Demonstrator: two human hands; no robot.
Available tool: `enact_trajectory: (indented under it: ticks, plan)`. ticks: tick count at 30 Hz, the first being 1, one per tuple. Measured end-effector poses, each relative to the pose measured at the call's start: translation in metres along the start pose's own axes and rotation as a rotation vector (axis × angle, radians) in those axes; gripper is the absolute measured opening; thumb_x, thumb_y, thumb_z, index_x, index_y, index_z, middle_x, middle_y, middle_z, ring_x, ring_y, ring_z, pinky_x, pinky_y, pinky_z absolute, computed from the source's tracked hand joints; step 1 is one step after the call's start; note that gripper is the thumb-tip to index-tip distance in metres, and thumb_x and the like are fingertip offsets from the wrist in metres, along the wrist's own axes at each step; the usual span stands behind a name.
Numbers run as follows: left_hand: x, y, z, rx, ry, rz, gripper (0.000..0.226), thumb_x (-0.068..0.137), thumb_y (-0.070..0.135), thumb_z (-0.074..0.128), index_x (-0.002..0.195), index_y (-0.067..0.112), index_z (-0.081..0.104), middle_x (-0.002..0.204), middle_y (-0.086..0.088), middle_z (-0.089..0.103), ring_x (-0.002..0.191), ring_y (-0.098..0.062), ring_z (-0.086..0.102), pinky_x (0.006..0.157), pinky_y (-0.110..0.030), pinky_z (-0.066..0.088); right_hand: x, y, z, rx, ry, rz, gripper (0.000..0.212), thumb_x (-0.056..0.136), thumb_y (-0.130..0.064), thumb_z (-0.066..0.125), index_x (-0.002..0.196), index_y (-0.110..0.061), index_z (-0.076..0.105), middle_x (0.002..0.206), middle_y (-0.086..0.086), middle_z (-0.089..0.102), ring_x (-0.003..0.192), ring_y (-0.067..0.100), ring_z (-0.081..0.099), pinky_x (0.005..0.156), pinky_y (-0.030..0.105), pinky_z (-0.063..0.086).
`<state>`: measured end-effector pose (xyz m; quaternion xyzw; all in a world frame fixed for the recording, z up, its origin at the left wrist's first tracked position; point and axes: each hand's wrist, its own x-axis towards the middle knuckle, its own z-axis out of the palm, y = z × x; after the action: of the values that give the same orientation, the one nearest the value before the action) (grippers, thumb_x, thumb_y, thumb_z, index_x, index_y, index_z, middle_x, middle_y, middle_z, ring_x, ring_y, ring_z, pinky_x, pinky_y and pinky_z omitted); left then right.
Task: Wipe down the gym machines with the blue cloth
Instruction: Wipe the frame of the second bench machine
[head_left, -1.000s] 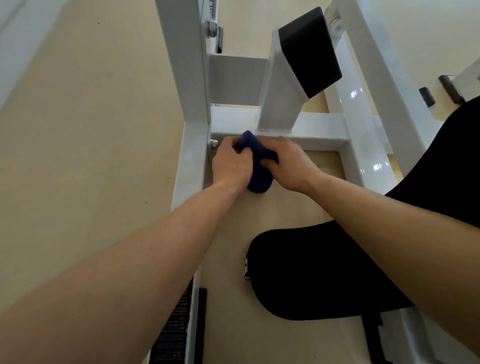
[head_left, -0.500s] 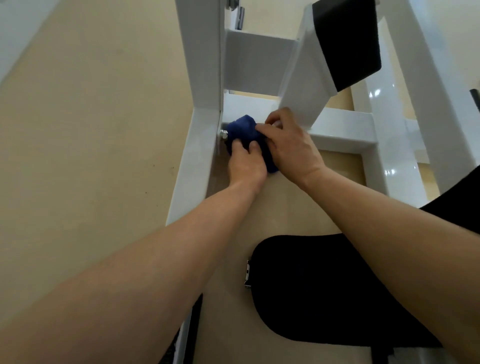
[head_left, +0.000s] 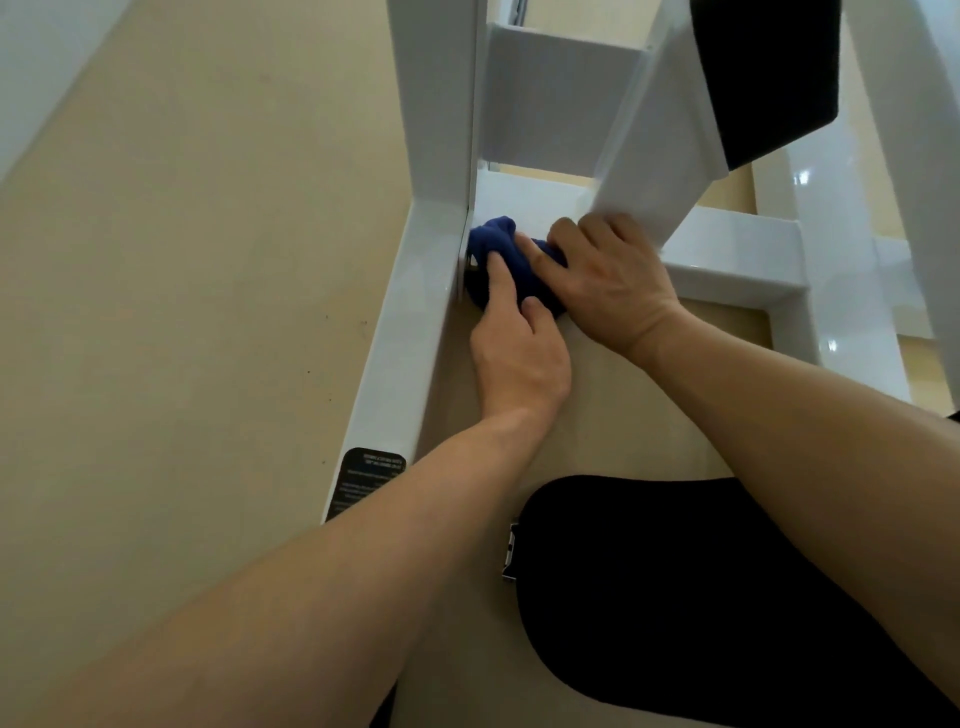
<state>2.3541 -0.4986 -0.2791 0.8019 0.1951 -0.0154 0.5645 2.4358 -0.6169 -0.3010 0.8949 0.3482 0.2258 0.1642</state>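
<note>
blue cloth shifted into corner, under left hand, right hand

**A:** How is the light?

**B:** Bright, soft and even, with a warm cast on the tan floor. Small glare spots sit on the glossy white frame at three o'clock. A faint shadow lies beside its rail near centre.

**A:** Is it sharp?

**B:** Mostly. The right hand smears slightly at its fingertips. The cloth and the black seat at five o'clock show little detail. Wide-angle distortion slants the uprights at twelve and swells the forearms at six.
</note>
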Motion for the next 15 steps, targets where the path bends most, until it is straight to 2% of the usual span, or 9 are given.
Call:
enact_trajectory:
  ticks: [2, 4, 7, 9, 13, 15]
  plan:
    - [0.0, 0.0, 0.0, -0.004, 0.01, 0.045, 0.058, 0.104, 0.019, 0.037, 0.156, 0.032, 0.017, 0.134, -0.009, 0.058, 0.114, -0.024, 0.058, 0.096, -0.024, 0.041, 0.002, 0.003, 0.002, 0.014, 0.024, -0.043, 0.048, 0.09, -0.018, 0.058, 0.137, -0.008, 0.052, 0.095, 0.015, 0.06, 0.075, 0.033, 0.058, 0.069, 0.042, 0.047]
    - [0.006, 0.0, 0.003, -0.021, 0.001, 0.047, 0.059, 0.104, 0.019, 0.037, 0.156, 0.035, 0.016, 0.133, -0.009, 0.059, 0.113, -0.022, 0.058, 0.089, -0.017, 0.038, 0.003, 0.005, 0.0, 0.028, 0.016, -0.056, 0.051, 0.087, -0.017, 0.062, 0.136, -0.008, 0.054, 0.093, 0.014, 0.06, 0.07, 0.032, 0.058, 0.064, 0.039, 0.046]
    - [0.014, 0.002, 0.008, 0.021, -0.086, 0.007, 0.063, 0.103, 0.02, 0.039, 0.157, 0.032, 0.009, 0.139, -0.012, 0.054, 0.118, -0.026, 0.054, 0.087, -0.016, 0.031, 0.0, 0.003, -0.004, 0.109, 0.003, 0.013, 0.05, 0.082, -0.016, 0.069, 0.13, -0.006, 0.059, 0.088, 0.015, 0.06, 0.059, 0.03, 0.057, 0.048, 0.031, 0.038]
    - [0.014, 0.001, 0.011, 0.04, -0.166, -0.01, 0.067, 0.102, 0.02, 0.04, 0.157, 0.031, 0.005, 0.141, -0.013, 0.051, 0.122, -0.029, 0.052, 0.089, -0.02, 0.032, -0.012, 0.003, -0.006, 0.145, -0.027, 0.072, 0.05, 0.082, -0.017, 0.071, 0.13, -0.006, 0.06, 0.089, 0.016, 0.06, 0.059, 0.032, 0.058, 0.045, 0.03, 0.04]
    - [0.003, -0.001, 0.026, 0.049, -0.333, -0.024, 0.072, 0.1, 0.02, 0.044, 0.158, 0.03, 0.002, 0.145, -0.012, 0.048, 0.127, -0.031, 0.049, 0.103, -0.03, 0.038, -0.046, 0.009, -0.008, 0.202, -0.106, 0.238, 0.05, 0.088, -0.024, 0.066, 0.134, -0.008, 0.055, 0.101, 0.019, 0.058, 0.074, 0.038, 0.063, 0.052, 0.043, 0.054]
    - [0.004, 0.001, 0.027, 0.024, -0.338, -0.031, 0.074, 0.1, 0.022, 0.045, 0.158, 0.028, 0.0, 0.145, -0.013, 0.048, 0.129, -0.031, 0.048, 0.105, -0.032, 0.038, -0.045, 0.005, -0.011, 0.294, -0.12, 0.304, 0.05, 0.091, -0.026, 0.064, 0.136, -0.011, 0.051, 0.105, 0.018, 0.057, 0.077, 0.038, 0.064, 0.057, 0.048, 0.057]
